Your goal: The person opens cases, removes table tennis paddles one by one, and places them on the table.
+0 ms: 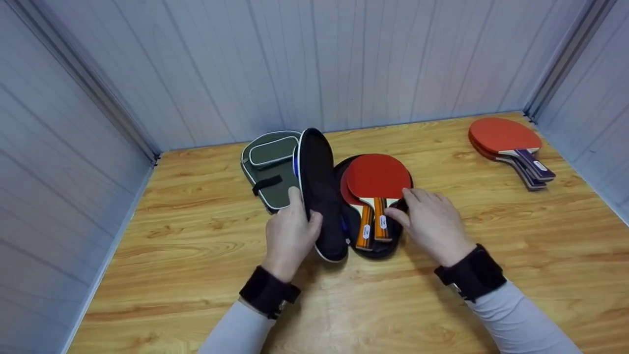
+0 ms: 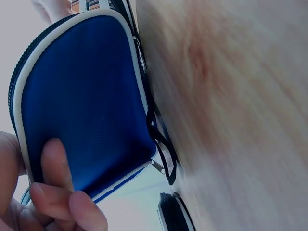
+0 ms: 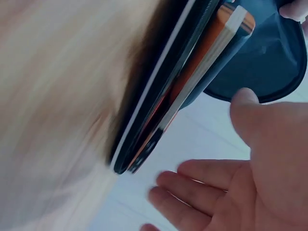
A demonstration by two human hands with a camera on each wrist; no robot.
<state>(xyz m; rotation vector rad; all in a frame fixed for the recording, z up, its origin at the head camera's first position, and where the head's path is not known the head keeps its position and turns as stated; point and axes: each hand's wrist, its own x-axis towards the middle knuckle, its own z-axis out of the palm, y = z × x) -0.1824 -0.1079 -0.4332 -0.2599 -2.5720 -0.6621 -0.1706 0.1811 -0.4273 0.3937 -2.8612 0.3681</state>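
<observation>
A blue table tennis paddle case with white piping lies unzipped, its lid [image 1: 322, 196] raised almost upright with the black lining facing right. My left hand [image 1: 291, 236] grips the lid's edge, thumb on the lining side and fingers against the blue outside [image 2: 86, 96]. In the case's lower half [image 1: 378, 251] lie two red paddles: an upper one [image 1: 378, 174] overlapping a lower one, their orange striped handles [image 1: 364, 228] toward me. My right hand [image 1: 432, 221] is at the right rim, fingers extended beside the upper paddle. In the right wrist view its fingers [image 3: 192, 192] hold nothing.
A dark green case [image 1: 275, 179] with white piping and a black strap lies behind the lid, partly hidden. At the far right, red paddles [image 1: 503, 135] with dark purple handles are stacked. Pale panel walls [image 1: 344, 64] border the wooden table [image 1: 196, 275] at the back and sides.
</observation>
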